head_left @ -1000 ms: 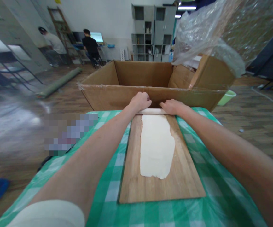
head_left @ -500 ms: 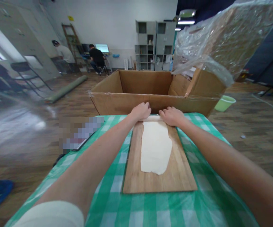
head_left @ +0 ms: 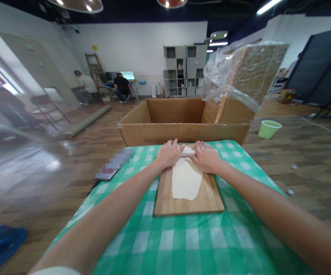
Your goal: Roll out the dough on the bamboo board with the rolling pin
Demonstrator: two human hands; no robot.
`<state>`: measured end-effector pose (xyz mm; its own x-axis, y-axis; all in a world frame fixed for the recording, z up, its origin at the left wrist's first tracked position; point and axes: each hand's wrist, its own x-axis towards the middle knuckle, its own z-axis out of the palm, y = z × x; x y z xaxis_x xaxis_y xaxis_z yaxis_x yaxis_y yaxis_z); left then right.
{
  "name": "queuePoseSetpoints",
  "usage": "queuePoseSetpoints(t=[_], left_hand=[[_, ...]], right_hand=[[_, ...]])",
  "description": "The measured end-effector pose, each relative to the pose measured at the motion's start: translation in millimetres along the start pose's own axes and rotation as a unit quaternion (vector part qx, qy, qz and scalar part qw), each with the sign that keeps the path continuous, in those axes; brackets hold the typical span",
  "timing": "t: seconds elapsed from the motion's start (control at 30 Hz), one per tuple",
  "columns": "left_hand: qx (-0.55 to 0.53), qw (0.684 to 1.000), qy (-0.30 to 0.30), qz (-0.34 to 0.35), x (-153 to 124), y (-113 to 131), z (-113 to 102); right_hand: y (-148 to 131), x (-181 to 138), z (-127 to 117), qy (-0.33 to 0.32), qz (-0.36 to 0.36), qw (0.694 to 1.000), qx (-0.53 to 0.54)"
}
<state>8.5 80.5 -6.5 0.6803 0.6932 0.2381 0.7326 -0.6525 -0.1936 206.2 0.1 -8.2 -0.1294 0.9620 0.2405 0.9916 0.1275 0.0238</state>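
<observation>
1. Cream-coloured dough (head_left: 186, 183) lies flat in a long sheet on the wooden board (head_left: 164, 200) in front of you, its near edge short of the board's near edge.
2. Your rolling pin (head_left: 187, 152) lies crosswise over the far part of the dough, its middle showing between your hands.
3. Your left hand (head_left: 169, 154) is palm down over the pin's left part, fingers extended forward and thumb pointing inward.
4. Your right hand (head_left: 205, 156) mirrors it on the right part, fingers also reaching forward over the pin; neither hand visibly wraps it.
5. Under the board you have a green-and-white checked tablecloth (head_left: 179, 242).
6. A large cardboard box (head_left: 182, 131) stands just beyond the table's far edge, and a pale green bucket (head_left: 269, 130) is on the floor to your right.
</observation>
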Motion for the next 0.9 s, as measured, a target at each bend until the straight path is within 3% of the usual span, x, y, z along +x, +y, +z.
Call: queuePoseSetpoints(t=[0.17, 0.33, 0.57, 0.9], left_hand=[[-0.046, 0.998, -0.026, -0.033, -19, 2, 4], [-0.086, 0.994, -0.043, -0.053, -9, -4, 7], [-0.066, 0.995, -0.067, -0.033, 34, -5, 6], [-0.107, 0.991, -0.072, -0.029, 84, -15, 19]], right_hand=[[-11, -40, -9, 0.017, -0.046, 0.999, 0.008], [-16, -60, -19, 0.005, -0.095, 0.995, 0.033], [10, -29, -13, 0.004, -0.097, 0.995, 0.006], [44, 14, -3, -0.019, -0.030, 0.999, -0.028]])
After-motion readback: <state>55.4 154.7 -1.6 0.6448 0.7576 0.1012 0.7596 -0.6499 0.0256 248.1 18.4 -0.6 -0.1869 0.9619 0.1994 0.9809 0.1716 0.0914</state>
